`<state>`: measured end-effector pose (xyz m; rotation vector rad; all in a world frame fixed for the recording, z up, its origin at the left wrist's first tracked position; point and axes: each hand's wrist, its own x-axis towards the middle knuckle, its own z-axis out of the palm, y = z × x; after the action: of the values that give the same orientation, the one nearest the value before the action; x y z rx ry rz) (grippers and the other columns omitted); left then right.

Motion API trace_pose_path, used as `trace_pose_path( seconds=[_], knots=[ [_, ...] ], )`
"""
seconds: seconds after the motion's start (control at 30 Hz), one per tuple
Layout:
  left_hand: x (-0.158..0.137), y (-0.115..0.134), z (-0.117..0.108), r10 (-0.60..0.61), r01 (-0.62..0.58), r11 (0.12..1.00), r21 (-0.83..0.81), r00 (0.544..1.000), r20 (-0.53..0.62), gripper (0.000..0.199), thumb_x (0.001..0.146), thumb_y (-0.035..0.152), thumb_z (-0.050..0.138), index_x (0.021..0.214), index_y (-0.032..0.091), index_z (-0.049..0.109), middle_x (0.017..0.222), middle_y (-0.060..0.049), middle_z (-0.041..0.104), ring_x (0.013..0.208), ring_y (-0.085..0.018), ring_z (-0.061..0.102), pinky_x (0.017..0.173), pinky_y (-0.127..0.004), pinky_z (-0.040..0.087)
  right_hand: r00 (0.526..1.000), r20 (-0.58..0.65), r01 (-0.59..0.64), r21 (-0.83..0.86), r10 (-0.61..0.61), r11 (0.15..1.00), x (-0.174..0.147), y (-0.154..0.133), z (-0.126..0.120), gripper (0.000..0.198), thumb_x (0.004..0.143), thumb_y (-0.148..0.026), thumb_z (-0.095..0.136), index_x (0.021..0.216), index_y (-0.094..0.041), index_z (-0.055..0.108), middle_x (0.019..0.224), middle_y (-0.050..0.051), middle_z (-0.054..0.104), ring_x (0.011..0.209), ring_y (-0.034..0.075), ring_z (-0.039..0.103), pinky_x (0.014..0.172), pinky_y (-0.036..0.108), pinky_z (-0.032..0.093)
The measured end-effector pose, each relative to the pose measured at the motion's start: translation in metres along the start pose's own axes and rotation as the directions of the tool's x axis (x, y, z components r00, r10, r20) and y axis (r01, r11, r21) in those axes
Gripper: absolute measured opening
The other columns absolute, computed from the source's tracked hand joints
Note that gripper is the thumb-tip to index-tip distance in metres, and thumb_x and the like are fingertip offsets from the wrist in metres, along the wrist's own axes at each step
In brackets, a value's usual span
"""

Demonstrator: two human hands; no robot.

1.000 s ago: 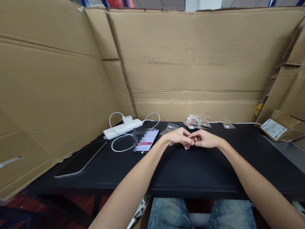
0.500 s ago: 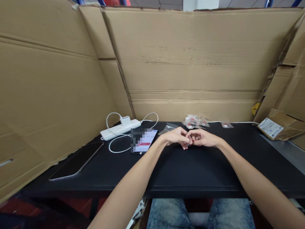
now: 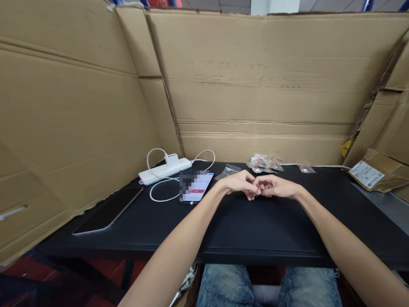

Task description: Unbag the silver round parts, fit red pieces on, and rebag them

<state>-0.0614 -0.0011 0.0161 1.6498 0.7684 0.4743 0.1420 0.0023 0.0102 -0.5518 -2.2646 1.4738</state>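
My left hand [image 3: 240, 182] and my right hand [image 3: 277, 186] meet fingertip to fingertip over the black table [image 3: 262, 226]. Between them is a small red and silver piece [image 3: 257, 194], mostly covered by the fingers, so its kind does not show. The fingers of both hands are closed in a pinch around it. A clear plastic bag [image 3: 229, 170] lies just behind my left wrist. Beyond my right hand sits a pile of small clear packets [image 3: 263, 163] with red and silver pieces inside. One more such packet [image 3: 306, 169] lies apart to the right.
At left are a white power strip [image 3: 164, 170] with a cable, a lit phone [image 3: 198, 187] and a dark tablet-like device [image 3: 108, 211]. A labelled brown package [image 3: 380, 172] leans at the right. Cardboard walls [image 3: 255, 85] enclose the table's back and sides.
The view has shifted slightly, so the table items sit a little further right. My fingers have moved slightly around the small piece, and more of its red part shows.
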Motion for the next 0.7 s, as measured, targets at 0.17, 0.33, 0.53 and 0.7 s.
trace_pose_path(
  seconds=[0.17, 0.33, 0.53, 0.7],
  knots=[
    [0.0, -0.002, -0.002, -0.004, 0.004, 1.0, -0.029, 1.0, -0.001, 0.023, 0.064, 0.03, 0.081, 0.074, 0.011, 0.072, 0.063, -0.005, 0.067, 0.057, -0.016, 0.064, 0.061, -0.032, 0.055, 0.999, -0.038, -0.022, 0.069, 0.025, 0.997, 0.0, -0.001, 0.003, 0.014, 0.077, -0.021, 0.067, 0.088, -0.017, 0.058, 0.071, -0.003, 0.053, 0.059, 0.008, 0.042, 0.055, 0.021, 0.036],
    [-0.004, 0.003, -0.007, 0.017, -0.017, 0.996, -0.091, 1.0, 0.007, 0.025, 0.066, 0.031, 0.079, 0.077, 0.011, 0.072, 0.07, -0.007, 0.069, 0.06, -0.016, 0.065, 0.065, -0.032, 0.055, 0.995, -0.098, 0.011, 0.228, 0.011, 0.973, 0.0, 0.0, 0.002, 0.022, 0.075, -0.025, 0.073, 0.089, -0.017, 0.059, 0.074, -0.001, 0.059, 0.06, 0.009, 0.05, 0.059, 0.024, 0.042],
    [-0.008, 0.009, -0.012, 0.035, -0.028, 0.979, -0.202, 0.999, 0.03, 0.028, 0.072, 0.035, 0.076, 0.085, 0.011, 0.072, 0.08, -0.011, 0.071, 0.066, -0.016, 0.066, 0.066, -0.032, 0.052, 0.973, -0.227, 0.099, 0.286, -0.032, 0.953, 0.004, 0.002, 0.001, 0.03, 0.073, -0.03, 0.077, 0.093, -0.016, 0.06, 0.072, 0.001, 0.065, 0.055, 0.009, 0.055, 0.053, 0.023, 0.041],
    [-0.006, 0.007, -0.013, 0.03, -0.029, 0.968, -0.248, 1.0, 0.001, 0.029, 0.073, 0.037, 0.074, 0.082, 0.009, 0.071, 0.079, -0.011, 0.071, 0.064, -0.016, 0.066, 0.066, -0.032, 0.051, 0.95, -0.312, 0.117, 0.265, -0.03, 0.957, 0.006, 0.003, 0.004, 0.028, 0.073, -0.032, 0.077, 0.091, -0.018, 0.06, 0.068, 0.0, 0.065, 0.053, 0.01, 0.055, 0.05, 0.022, 0.04]
  ],
)
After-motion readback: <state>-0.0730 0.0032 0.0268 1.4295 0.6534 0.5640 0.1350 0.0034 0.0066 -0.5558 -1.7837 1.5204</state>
